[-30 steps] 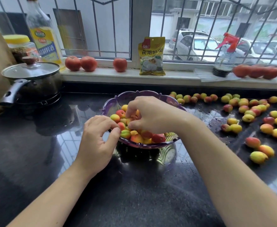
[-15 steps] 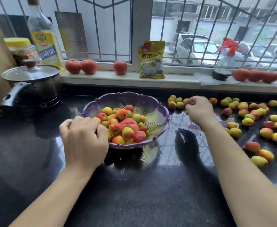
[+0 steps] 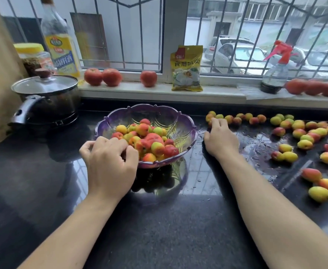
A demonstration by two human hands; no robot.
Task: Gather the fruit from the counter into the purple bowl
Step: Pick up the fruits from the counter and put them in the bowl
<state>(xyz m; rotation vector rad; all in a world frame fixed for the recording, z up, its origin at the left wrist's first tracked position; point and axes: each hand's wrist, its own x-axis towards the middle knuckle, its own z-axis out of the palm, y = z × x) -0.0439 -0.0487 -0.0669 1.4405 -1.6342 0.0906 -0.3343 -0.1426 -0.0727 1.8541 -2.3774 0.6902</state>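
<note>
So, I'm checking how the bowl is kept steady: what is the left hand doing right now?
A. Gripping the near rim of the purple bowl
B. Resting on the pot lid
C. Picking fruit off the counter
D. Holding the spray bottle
A: the left hand curls over the near rim of the purple bowl, while the right hand reaches to the fruit on the counter.

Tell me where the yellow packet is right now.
In the head view the yellow packet stands on the windowsill, just right of centre, behind the purple bowl, with a lone tomato to its left.

Two bare forearms, no sleeves, ringless fingers (image 3: 118,143)
</note>
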